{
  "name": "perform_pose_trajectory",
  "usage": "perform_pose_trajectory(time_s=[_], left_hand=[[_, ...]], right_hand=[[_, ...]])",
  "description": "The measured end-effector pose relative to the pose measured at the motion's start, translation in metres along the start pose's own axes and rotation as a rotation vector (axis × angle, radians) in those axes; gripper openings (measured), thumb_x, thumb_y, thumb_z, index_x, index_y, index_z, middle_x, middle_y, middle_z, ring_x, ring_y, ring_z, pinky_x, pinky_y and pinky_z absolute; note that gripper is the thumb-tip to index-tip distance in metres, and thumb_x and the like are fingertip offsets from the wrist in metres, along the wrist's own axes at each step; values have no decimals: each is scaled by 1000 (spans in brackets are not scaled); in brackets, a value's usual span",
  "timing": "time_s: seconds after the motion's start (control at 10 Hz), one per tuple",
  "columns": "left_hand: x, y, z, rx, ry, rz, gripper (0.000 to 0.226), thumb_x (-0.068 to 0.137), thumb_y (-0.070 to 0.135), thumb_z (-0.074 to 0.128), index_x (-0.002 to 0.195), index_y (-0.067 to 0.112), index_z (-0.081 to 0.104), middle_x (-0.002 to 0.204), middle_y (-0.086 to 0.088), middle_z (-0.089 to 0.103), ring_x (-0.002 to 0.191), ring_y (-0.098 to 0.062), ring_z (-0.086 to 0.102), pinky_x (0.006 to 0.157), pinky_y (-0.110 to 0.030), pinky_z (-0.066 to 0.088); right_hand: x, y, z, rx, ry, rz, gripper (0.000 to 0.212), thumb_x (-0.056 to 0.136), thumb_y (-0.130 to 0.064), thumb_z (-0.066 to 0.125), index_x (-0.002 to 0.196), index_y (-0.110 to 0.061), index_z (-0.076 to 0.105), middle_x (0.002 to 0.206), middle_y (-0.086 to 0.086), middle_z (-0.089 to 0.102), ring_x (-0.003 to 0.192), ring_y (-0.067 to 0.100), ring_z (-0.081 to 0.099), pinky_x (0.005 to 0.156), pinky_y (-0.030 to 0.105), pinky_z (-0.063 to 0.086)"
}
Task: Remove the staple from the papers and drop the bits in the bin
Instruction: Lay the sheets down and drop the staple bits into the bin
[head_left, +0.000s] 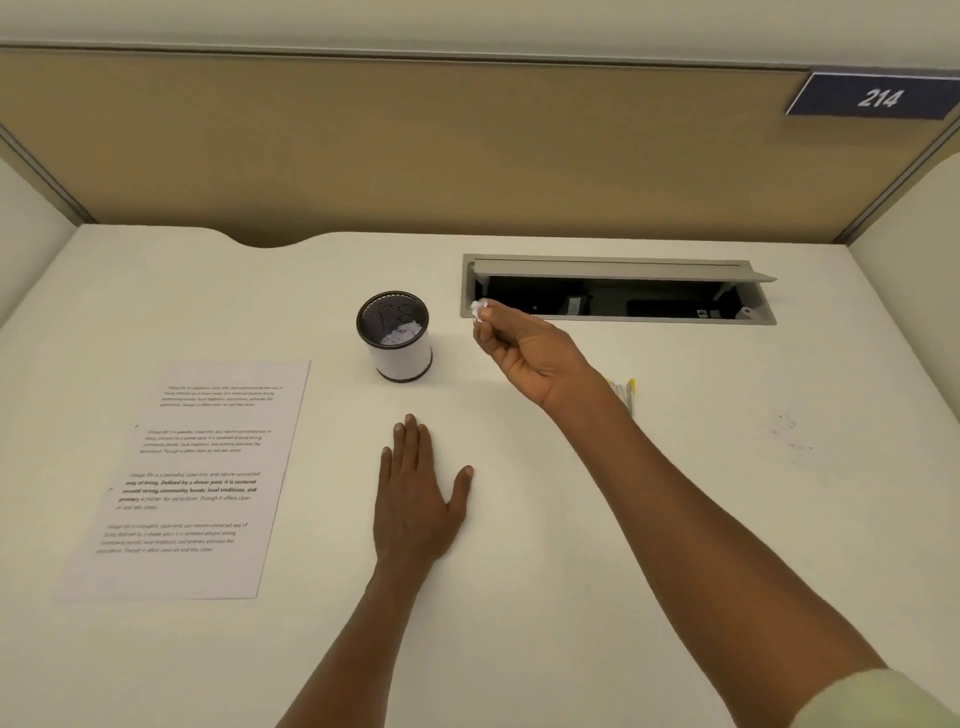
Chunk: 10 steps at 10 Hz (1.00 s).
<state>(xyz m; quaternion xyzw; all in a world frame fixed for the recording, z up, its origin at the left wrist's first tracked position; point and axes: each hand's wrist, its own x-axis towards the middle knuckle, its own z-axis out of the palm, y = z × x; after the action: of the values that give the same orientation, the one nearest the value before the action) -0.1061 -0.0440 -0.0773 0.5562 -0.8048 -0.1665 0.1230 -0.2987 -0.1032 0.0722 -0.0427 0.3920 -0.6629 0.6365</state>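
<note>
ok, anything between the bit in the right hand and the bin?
Nothing visible. The right hand pinches a small white bit just right of the bin; only bare desk shows between them. The bin's mouth is open.

An office cubicle: fabric partition (415, 145) beyond the hands, numbered plate "214" (878, 97), desk cable hatch (618, 291).

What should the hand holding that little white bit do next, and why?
Probably move a little left until it is over the bin, then let go. The right hand pinches a small white scrap beside the bin's opening, not above it, and there are already bits inside. The left hand rests flat on the desk.
</note>
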Motion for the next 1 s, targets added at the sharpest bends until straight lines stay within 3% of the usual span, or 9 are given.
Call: perform_pose_trajectory(time_s=[0.2, 0.4, 0.5, 0.6, 0.7, 0.8, 0.9, 1.0], left_hand=[[0, 0, 2, 0, 6, -6, 84, 96, 62, 31, 158, 7, 17, 168, -3, 4, 155, -15, -1, 126, -34, 5], [0, 1, 2, -18, 25, -5, 82, 97, 60, 35, 158, 8, 19, 168, -3, 7, 155, -17, 2, 126, -34, 8], [0, 1, 2, -20, 22, -6, 82, 97, 60, 34, 158, 8, 18, 168, -3, 7, 155, -17, 2, 126, -35, 9], [0, 1, 2, -25, 25, -6, 83, 97, 60, 34, 158, 7, 19, 168, -4, 8, 155, -17, 2, 126, -36, 10], [0, 1, 2, -27, 24, -6, 82, 97, 60, 34, 158, 7, 20, 168, -4, 8, 155, -17, 3, 126, -37, 10], [0, 1, 2, -24, 22, -6, 82, 97, 60, 33, 158, 7, 19, 168, -4, 8, 155, -17, 2, 126, -36, 10], [-1, 1, 2, -20, 21, -6, 82, 97, 61, 33, 158, 7, 19, 168, -4, 7, 155, -17, 2, 126, -36, 9], [-1, 1, 2, -11, 21, -5, 82, 97, 61, 32, 158, 7, 19, 168, -4, 7, 155, -17, 2, 126, -35, 8]], right_hand=[[41, 20, 43, -327, 22, -67, 5, 82, 13, 67, 82, 9, 67, 82, 16, 68, 72, 19, 65, 73, 23, 60], [79, 36, 67, -1210, 119, -335, 4, 75, 5, 75, 80, 4, 75, 72, 15, 71, 65, 23, 66, 74, 38, 61], [84, 39, 78, -1569, 50, -374, 9, 82, 0, 70, 89, 5, 74, 81, 14, 71, 75, 23, 67, 76, 35, 58], [85, 39, 83, -1781, -4, -399, 20, 89, -1, 57, 103, 2, 69, 102, 17, 69, 94, 31, 65, 82, 37, 55], [83, 40, 86, -1804, 42, -475, 25, 81, 6, 53, 94, -3, 74, 98, 15, 70, 90, 31, 66, 78, 37, 56], [83, 40, 84, -1735, 49, -497, 24, 72, 7, 55, 75, -6, 75, 81, 10, 69, 77, 26, 64, 59, 25, 47], [82, 40, 79, -1755, -3, -525, 24, 70, 9, 56, 75, -6, 75, 83, 11, 70, 80, 27, 65, 61, 24, 46], [83, 40, 80, -1789, -44, -503, 32, 78, 10, 51, 83, -8, 77, 97, 12, 71, 88, 26, 65, 73, 28, 53]])
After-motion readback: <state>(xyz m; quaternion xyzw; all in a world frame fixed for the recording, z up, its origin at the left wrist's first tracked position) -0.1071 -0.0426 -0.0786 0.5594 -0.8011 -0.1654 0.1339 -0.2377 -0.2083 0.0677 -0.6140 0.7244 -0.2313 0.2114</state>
